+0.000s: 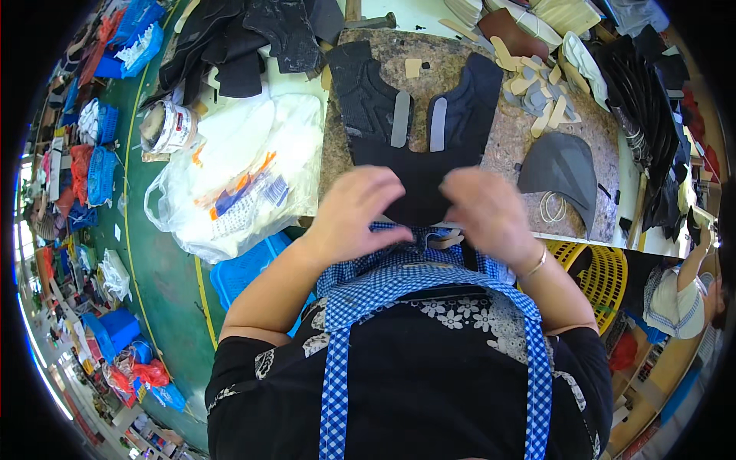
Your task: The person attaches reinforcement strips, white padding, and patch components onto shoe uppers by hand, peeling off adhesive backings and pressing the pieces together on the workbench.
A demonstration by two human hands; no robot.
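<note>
Flanking one black piece [419, 170] bearing two strips [400, 119] — left hand [356, 207] wide, right hand [487, 211] unclear.

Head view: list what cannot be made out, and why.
In the head view:
Right hand: blurred, so whether it grips anything is unclear.
Black cut piece: lower sides partly hidden by the right hand and left hand.
Blue container: partly behind the left forearm.
Co-worker: cut off by right rim.
</note>
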